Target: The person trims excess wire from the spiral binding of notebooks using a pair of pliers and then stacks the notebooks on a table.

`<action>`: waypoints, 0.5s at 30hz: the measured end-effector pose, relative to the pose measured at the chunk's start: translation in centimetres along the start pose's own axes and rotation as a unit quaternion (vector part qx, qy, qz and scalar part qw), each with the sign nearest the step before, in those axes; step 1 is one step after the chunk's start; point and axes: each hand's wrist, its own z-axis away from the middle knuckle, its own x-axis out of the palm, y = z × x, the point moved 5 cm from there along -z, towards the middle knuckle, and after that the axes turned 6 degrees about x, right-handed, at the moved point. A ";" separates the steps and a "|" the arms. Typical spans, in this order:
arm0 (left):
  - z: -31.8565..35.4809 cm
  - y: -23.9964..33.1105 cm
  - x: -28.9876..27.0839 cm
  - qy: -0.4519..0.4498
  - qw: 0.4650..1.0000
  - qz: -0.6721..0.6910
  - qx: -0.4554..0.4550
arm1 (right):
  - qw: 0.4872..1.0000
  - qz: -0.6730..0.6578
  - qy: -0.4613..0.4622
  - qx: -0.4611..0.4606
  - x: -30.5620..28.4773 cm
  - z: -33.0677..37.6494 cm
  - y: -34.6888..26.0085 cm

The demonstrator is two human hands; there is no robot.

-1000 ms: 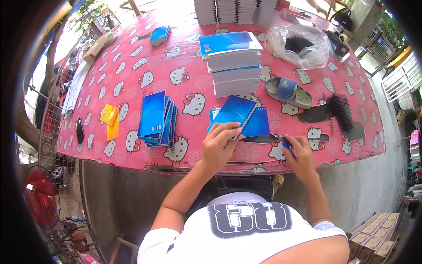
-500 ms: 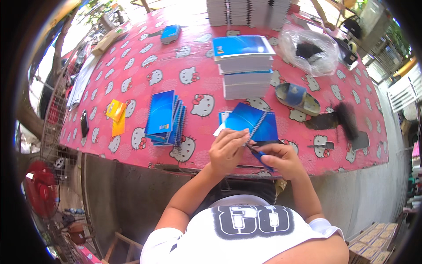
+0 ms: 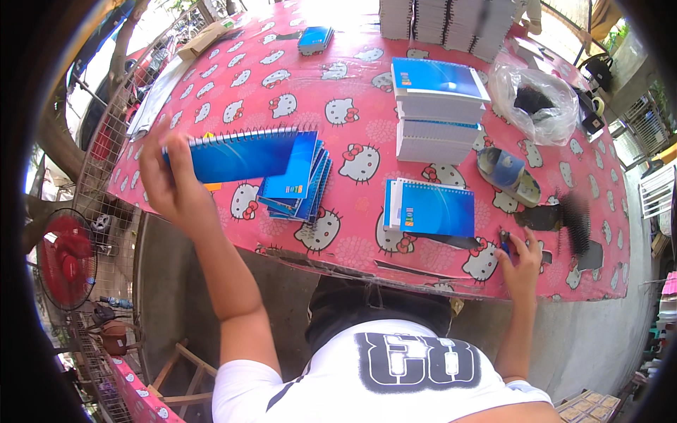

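Observation:
My left hand (image 3: pixel 173 176) is closed on one end of a blue spiral notebook (image 3: pixel 236 156), its wire coil along the upper edge. The notebook is over the left side of a stack of blue spiral notebooks (image 3: pixel 302 185), partly covering it. Far to the right, my right hand (image 3: pixel 520 264) is low at the table, thumb and fingers curved around small blue-handled pliers (image 3: pixel 505 245); the hand hides part of them. Between my hands lie blue-covered notebooks (image 3: pixel 438 209) with loose white sheets at their left, over a dark flat piece (image 3: pixel 444 240).
Behind is a tall pile of notebooks (image 3: pixel 437 141), with taller stacks (image 3: pixel 444 25) beyond. A slipper (image 3: pixel 509 175), a black brush (image 3: pixel 575 222) and a clear plastic bag (image 3: pixel 534 106) are on the right of the pink table (image 3: pixel 352 243). A small blue stack (image 3: pixel 315 40) lies at the far left.
My left hand has carried a notebook from the middle to the left stack. My right hand has moved right with the pliers, down toward the table. The view has shifted a little.

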 end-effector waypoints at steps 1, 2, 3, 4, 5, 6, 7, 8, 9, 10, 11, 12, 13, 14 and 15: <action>-1.1 -0.5 0.2 -0.046 0.998 -0.029 0.012 | 0.995 -0.081 -0.021 0.056 0.1 -0.4 -0.2; -1.7 -1.5 1.5 -0.139 0.988 -0.056 0.025 | 0.980 -0.159 -0.040 0.112 0.3 -1.6 -0.9; -2.0 -2.6 3.2 -0.231 0.969 -0.083 0.038 | 0.955 -0.235 -0.058 0.168 0.8 -2.5 -1.5; -1.4 -3.9 5.3 -0.310 0.947 -0.077 0.027 | 0.926 -0.286 -0.104 0.225 1.8 -3.4 -1.9; 0.1 -5.3 7.3 -0.388 0.919 -0.072 0.018 | 0.898 -0.340 -0.120 0.253 3.3 -4.3 -2.8; 2.1 -7.1 8.9 -0.455 0.885 -0.092 0.035 | 0.865 -0.392 -0.136 0.282 4.8 -4.9 -3.7; 4.3 -8.8 10.1 -0.519 0.845 -0.115 0.054 | 0.842 -0.422 -0.171 0.289 6.3 -5.4 -4.9; 6.5 -10.2 10.5 -0.550 0.823 -0.133 0.039 | 0.815 -0.452 -0.204 0.299 7.9 -5.8 -6.0; 8.8 -11.2 10.2 -0.583 0.798 -0.154 0.022 | 0.785 -0.481 -0.240 0.308 8.9 -5.7 -6.9; 10.0 -11.0 10.3 -0.613 0.772 -0.170 0.005 | 0.801 -0.461 -0.226 0.308 8.8 -5.8 -6.8; 10.1 -10.7 10.1 -0.601 0.780 -0.174 0.000 | 0.816 -0.441 -0.212 0.307 8.6 -5.9 -6.8; 9.8 -10.4 9.9 -0.588 0.789 -0.179 -0.005 | 0.831 -0.420 -0.198 0.306 8.3 -6.0 -6.7; 9.3 -9.4 9.7 -0.576 0.797 -0.184 -0.010 | 0.834 -0.419 -0.182 0.310 7.8 -5.9 -6.4; 8.3 -7.5 9.4 -0.537 0.837 -0.100 -0.030 | 0.837 -0.419 -0.164 0.311 7.0 -5.9 -5.8; 7.1 -5.3 9.3 -0.491 0.870 -0.012 -0.047 | 0.842 -0.418 -0.142 0.311 6.3 -6.1 -5.0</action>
